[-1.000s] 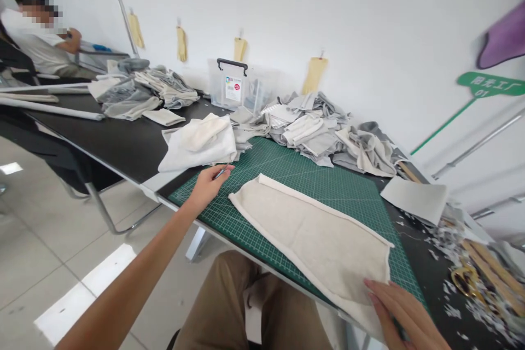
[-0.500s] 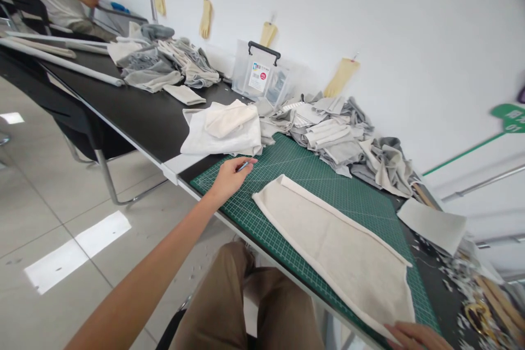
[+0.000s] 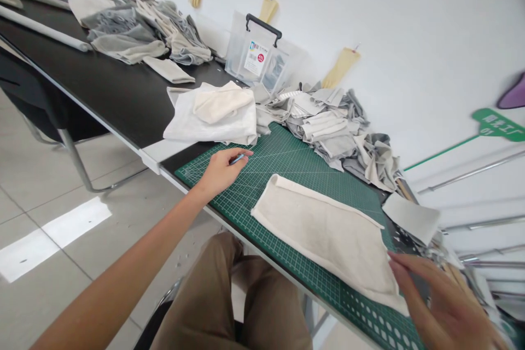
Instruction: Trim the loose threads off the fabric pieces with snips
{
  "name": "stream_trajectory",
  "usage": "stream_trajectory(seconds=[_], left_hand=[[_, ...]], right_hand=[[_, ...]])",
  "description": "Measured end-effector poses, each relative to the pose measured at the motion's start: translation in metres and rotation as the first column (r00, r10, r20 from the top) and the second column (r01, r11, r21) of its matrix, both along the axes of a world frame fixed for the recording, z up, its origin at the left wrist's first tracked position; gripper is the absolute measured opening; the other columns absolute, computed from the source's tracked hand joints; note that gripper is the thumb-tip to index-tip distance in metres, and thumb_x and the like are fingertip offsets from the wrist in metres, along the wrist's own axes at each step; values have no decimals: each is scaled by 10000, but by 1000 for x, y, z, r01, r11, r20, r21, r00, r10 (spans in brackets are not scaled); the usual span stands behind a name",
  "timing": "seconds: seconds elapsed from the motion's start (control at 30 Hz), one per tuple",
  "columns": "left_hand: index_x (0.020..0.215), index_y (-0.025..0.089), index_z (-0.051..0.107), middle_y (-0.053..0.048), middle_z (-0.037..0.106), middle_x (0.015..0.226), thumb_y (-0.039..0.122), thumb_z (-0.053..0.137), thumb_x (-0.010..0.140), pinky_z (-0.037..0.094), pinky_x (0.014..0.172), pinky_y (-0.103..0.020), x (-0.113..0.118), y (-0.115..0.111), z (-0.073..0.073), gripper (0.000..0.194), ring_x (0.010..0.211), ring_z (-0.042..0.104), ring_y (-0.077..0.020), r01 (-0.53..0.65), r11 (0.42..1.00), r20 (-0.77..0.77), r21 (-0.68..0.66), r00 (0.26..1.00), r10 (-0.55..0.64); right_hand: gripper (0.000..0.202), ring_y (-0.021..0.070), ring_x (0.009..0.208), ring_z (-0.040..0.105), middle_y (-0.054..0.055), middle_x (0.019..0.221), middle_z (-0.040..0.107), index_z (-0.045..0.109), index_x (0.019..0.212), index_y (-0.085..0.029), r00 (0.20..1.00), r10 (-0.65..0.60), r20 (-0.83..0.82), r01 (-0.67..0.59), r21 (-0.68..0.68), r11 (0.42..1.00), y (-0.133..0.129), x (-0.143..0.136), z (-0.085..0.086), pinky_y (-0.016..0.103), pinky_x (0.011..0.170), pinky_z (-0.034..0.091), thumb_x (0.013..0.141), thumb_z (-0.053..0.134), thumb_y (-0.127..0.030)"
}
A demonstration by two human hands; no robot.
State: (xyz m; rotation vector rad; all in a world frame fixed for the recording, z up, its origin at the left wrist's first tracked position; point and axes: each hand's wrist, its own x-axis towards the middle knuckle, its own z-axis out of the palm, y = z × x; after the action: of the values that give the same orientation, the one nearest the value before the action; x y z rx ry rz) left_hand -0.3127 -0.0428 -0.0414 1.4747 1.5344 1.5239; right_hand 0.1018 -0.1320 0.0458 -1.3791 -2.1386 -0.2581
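A beige tube-like piece of cloth [image 3: 324, 229] lies lengthwise on the green cutting mat [image 3: 287, 153], its long edges curled. My left hand [image 3: 223, 169] is closed around a slim blue pen-shaped tool [image 3: 237, 159], just above the mat to the left of the cloth; most of the tool is hidden in the fingers. At the cloth's right end, my right hand [image 3: 443, 295] has its thumb and forefinger at the edge, seemingly pinching it. That hand is a little blurred.
White folded cloth [image 3: 213, 120] lies beyond my left hand. Heaps of grey fabric pieces [image 3: 332, 131] line the wall beside a clear plastic box [image 3: 252, 57]. A flat pale sheet [image 3: 412, 217] and scraps lie at right. A black chair [image 3: 53, 98] stands at left.
My right hand has come further into view and moved up along the cloth's right end, which has shifted inward. The left hand keeps the tool. The whole view has turned slightly.
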Motion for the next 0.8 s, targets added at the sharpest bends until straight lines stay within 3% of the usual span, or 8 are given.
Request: stream_trajectory(seconds=[0.1, 0.2, 0.27, 0.4, 0.57, 0.7, 0.8], left_hand=[[1070, 184, 724, -3, 672, 763, 351, 545, 855, 320, 567, -256, 0, 0, -1, 326, 600, 463, -129, -7, 1000, -4, -1, 1000, 7], [1036, 194, 734, -10, 700, 828, 343, 548, 852, 347, 592, -257, 0, 0, -1, 301, 649, 502, -141, -23, 1000, -9, 1, 1000, 23], [1025, 196, 737, -14, 711, 855, 338, 544, 853, 364, 608, -258, 0, -1, 1, 295, 665, 521, -146, -26, 1000, -19, -5, 999, 25], [1008, 192, 745, -12, 715, 819, 313, 550, 843, 373, 606, -260, 0, -4, 6, 282, 624, 519, -139, -20, 999, -42, -28, 999, 19], [999, 201, 749, -1, 717, 807, 292, 552, 838, 365, 598, -256, -1, -4, 9, 270, 603, 513, -129, -29, 999, -59, -33, 998, 27], [998, 198, 751, -7, 728, 856, 297, 555, 835, 373, 615, -255, 0, -4, 8, 273, 645, 546, -138, -29, 999, -72, -28, 997, 27], [1020, 194, 745, -11, 727, 840, 320, 552, 836, 373, 610, -258, 1, -3, 6, 296, 649, 551, -147, -32, 999, -71, -31, 997, 30]], right_hand=[[175, 187, 789, 635, 36, 901, 688, 691, 968, -230, 990, 70, -125, -90, -164, 982, 42, -58, 2, 335, 782, 483, 847, 636, -342], [205, 170, 745, 613, 36, 888, 685, 700, 987, -220, 975, 179, -133, -218, -388, 896, 84, -98, -13, 314, 694, 477, 841, 642, -352], [228, 173, 760, 611, 39, 894, 679, 703, 997, -217, 963, 228, -144, -269, -465, 844, 101, -111, -27, 306, 670, 472, 818, 672, -355], [240, 169, 771, 596, 45, 961, 668, 718, 999, -228, 957, 239, -167, -291, -531, 796, 112, -110, -50, 302, 669, 466, 794, 708, -351], [124, 174, 817, 603, 37, 895, 660, 744, 866, -231, 943, 251, -216, -325, -455, 829, 110, -104, -64, 312, 731, 467, 849, 648, -308], [122, 170, 826, 602, 33, 884, 655, 719, 828, -222, 932, 312, -184, -360, -390, 848, 109, -108, -58, 310, 749, 462, 871, 612, -262], [113, 160, 751, 584, 30, 877, 652, 686, 826, -221, 946, 281, -161, -320, -325, 890, 104, -98, -37, 299, 669, 452, 871, 601, -279]])
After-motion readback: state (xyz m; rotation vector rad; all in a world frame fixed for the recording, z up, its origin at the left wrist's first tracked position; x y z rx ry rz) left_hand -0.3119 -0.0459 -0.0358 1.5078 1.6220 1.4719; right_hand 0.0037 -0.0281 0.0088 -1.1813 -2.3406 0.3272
